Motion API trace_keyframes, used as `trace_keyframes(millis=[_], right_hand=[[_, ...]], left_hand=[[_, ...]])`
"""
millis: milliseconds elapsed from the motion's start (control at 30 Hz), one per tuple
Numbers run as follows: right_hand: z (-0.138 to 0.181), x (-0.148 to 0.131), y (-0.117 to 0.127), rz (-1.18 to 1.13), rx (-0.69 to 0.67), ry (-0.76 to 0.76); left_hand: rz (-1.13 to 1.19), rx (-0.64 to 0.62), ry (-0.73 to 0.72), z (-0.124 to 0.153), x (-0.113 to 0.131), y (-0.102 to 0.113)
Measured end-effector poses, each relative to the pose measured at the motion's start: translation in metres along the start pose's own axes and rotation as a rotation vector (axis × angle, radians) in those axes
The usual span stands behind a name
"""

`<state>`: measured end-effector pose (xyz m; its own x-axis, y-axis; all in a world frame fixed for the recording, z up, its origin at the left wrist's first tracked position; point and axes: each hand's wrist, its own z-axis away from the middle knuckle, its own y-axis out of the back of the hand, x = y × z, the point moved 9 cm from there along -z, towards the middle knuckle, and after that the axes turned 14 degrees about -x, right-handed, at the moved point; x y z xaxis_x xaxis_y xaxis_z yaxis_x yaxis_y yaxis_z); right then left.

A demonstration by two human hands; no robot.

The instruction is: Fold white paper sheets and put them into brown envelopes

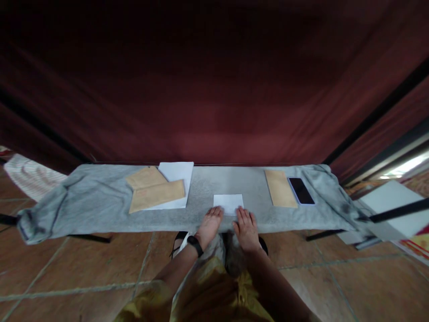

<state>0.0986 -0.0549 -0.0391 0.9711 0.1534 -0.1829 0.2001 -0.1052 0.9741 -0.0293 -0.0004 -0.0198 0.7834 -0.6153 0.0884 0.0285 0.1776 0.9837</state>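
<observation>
A small white sheet of paper, perhaps folded, lies flat on the grey cloth in front of me. My left hand rests on its lower left corner with the fingers stretched forward. On the lower right corner lies my right hand, palm down, its fingers extended and slightly apart. Neither hand grips anything. Left of the paper, brown envelopes lie partly over a stack of white paper. Another brown envelope is to the right of my hands.
A phone with a dark screen lies beside the right-hand envelope. Grey cloth covers the narrow table and hangs over its ends. A dark red curtain stands right behind the table. Dark metal bars slant at both sides.
</observation>
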Motion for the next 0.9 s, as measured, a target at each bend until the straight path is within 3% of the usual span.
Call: trace_keyframes(millis=[133, 267, 400, 533, 600, 700, 800, 900], right_hand=[[-0.001, 0.005, 0.009, -0.106, 0.002, 0.05], [-0.008, 0.027, 0.025, -0.441, 0.013, 0.066], [-0.019, 0.057, 0.039, -0.837, 0.047, -0.036], [-0.033, 0.058, 0.043, -1.061, 0.006, -0.064], [-0.038, 0.056, 0.044, -1.032, 0.009, -0.099], [-0.046, 0.056, 0.043, -0.726, -0.037, -0.21], [-0.056, 0.058, 0.039, -0.496, -0.106, -0.303], [-0.068, 0.059, 0.035, -0.43, -0.131, -0.334]], left_hand=[[0.021, 0.105, 0.022, 0.014, 0.002, 0.028], [0.184, 0.239, -0.005, 0.031, 0.004, 0.053], [0.609, 0.346, 0.113, 0.03, -0.025, 0.064], [1.128, 0.441, 0.2, 0.014, -0.055, 0.052], [1.32, 0.458, 0.232, 0.009, -0.063, 0.037], [1.408, 0.388, 0.317, 0.008, -0.065, 0.007], [1.277, 0.303, 0.386, 0.011, -0.062, -0.01], [1.116, 0.285, 0.412, 0.006, -0.06, -0.008]])
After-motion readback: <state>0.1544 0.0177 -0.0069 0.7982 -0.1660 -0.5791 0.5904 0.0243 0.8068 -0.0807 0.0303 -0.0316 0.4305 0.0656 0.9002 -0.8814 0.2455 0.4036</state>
